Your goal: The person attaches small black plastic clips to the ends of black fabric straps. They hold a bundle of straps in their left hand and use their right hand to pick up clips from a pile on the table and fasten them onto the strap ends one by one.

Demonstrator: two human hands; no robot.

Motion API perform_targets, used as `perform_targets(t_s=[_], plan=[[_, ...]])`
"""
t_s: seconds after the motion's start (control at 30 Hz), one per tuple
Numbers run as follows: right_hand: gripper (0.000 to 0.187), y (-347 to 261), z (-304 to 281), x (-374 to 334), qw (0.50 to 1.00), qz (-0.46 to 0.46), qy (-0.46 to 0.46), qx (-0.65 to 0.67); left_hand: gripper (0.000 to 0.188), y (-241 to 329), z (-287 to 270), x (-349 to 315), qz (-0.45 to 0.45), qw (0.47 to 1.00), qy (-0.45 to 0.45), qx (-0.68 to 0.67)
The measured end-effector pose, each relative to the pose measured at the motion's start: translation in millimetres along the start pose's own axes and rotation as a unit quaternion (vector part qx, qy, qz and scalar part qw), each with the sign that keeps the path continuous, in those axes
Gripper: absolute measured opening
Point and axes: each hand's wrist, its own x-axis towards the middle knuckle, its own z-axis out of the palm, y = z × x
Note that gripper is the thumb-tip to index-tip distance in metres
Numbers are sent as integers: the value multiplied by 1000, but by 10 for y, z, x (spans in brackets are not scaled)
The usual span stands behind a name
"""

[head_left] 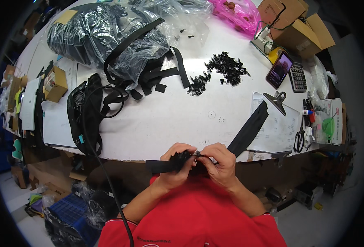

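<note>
At the table's near edge my left hand [177, 164] is closed round a bunch of black zipper tapes [160, 166], whose ends fan out above the fingers. My right hand [220, 164] meets it fingertip to fingertip, pinching a small dark piece that looks like a zipper slider [197, 154]; the fingers partly cover it. A flat stack of black tapes [250, 128] lies just beyond my right hand, partly over a clipboard [278, 123]. Farther back sits a pile of small black zipper sliders [227, 69], with a smaller heap [199, 84] beside it.
Plastic-wrapped black bundles [104, 35] and loose black strips [155, 76] fill the back left. A black bag [83, 109] with a cable [97, 158] lies left. Phone [279, 70], calculator [298, 78], scissors [299, 140] and cardboard box [299, 35] stand or lie right.
</note>
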Motion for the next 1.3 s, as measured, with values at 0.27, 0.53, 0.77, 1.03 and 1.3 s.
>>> perform_targets(t_s=[0.27, 0.53, 0.77, 1.03, 1.3], plan=[[16, -96, -121, 65, 988, 62, -39, 137, 8, -46, -72, 6, -7, 998, -52, -34], [18, -73, -32, -231, 973, 180, -107, 100, 9, -160, -96, 24, -215, 963, -65, -145], [16, 168, -555, -114, 961, 273, 30, 37, 29, -93, -39, 204, -329, 872, -45, -360], [45, 154, -730, 224, 984, 178, -26, 7, 36, -124, -53, 171, -288, 905, -193, -246], [21, 5, -379, 217, 957, 210, -41, 195, 25, -134, -71, 125, -268, 926, 13, -265]])
